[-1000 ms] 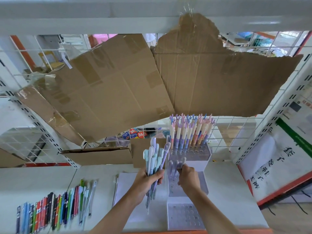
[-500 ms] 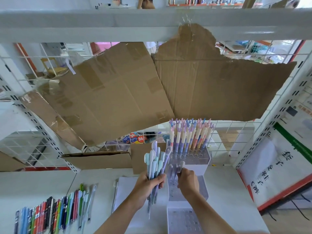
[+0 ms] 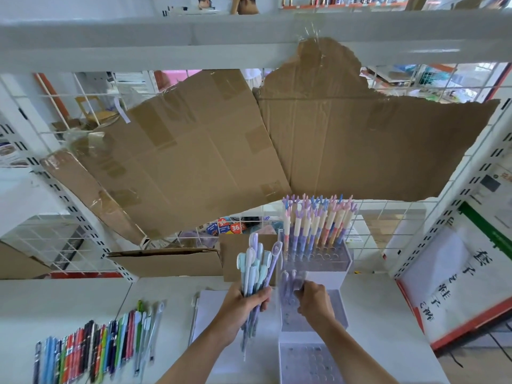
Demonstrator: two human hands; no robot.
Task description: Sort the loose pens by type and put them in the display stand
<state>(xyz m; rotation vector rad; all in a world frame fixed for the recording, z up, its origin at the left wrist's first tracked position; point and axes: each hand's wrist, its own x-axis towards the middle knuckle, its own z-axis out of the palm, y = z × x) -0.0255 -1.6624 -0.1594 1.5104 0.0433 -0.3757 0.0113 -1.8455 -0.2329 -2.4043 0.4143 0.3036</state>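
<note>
Pens: light, stiff plastic barrels, smooth and likely slippery in a bunch, so my call was a grip round the mid-barrel. Left hand (image 3: 243, 306) was wrapped round a bundle of pastel pens (image 3: 256, 268), clips up, held just left of the display stand (image 3: 314, 306). Right hand (image 3: 314, 303) was curled round a few purple pens (image 3: 291, 284) at the stand's middle tier, tips down toward the holes; blur hid whether they were seated. Stand was at mid-counter, stepped and clear, its back tier full of pastel pens (image 3: 315, 223). Row of loose mixed pens (image 3: 94, 347) lay flat near the counter's (image 3: 382, 314) front-left edge. Stand looked light; it could tip if pushed.
</note>
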